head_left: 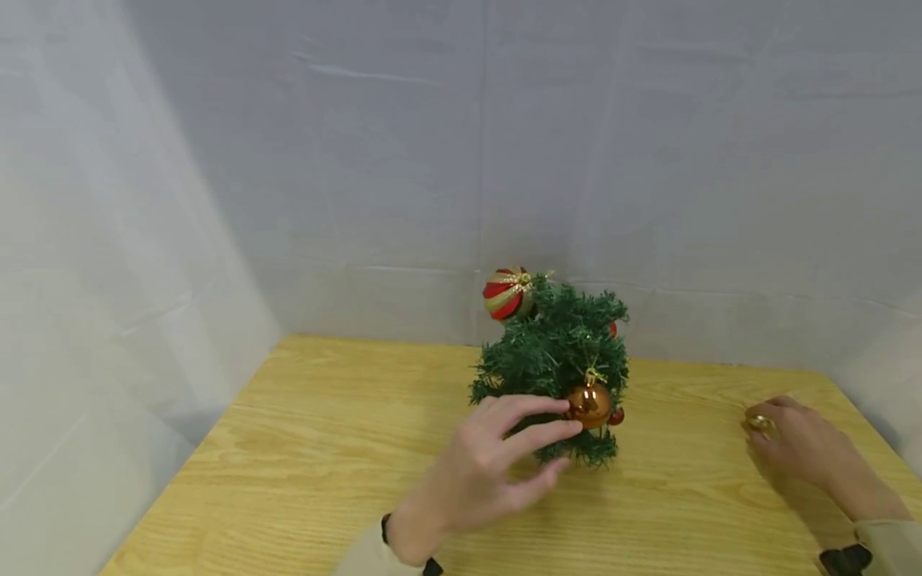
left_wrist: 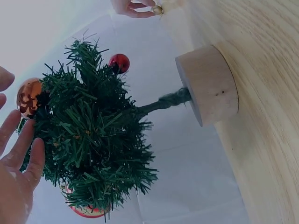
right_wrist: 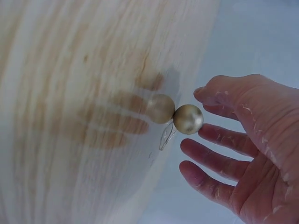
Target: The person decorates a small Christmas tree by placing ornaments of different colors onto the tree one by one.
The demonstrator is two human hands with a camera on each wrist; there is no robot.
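A small artificial Christmas tree (head_left: 551, 344) stands on the table, its round wooden base (left_wrist: 210, 86) showing in the left wrist view. A shiny copper bauble (head_left: 591, 406) with a gold loop hangs at its front. My left hand (head_left: 493, 464) reaches to that bauble, fingers extended, fingertips at its left side. Far to the right, my right hand (head_left: 803, 440) is low over the table around a small gold bauble (right_wrist: 188, 119). That bauble rests on the tabletop between the spread thumb and forefinger, its thread loop (right_wrist: 167, 136) lying beside it. No firm pinch shows.
A red-and-gold striped bauble (head_left: 507, 294) hangs at the tree's upper left. Small red baubles (left_wrist: 119, 63) hang on its right side. The wooden table (head_left: 324, 448) ends at a pale sheet wall (head_left: 403, 160) behind and at both sides.
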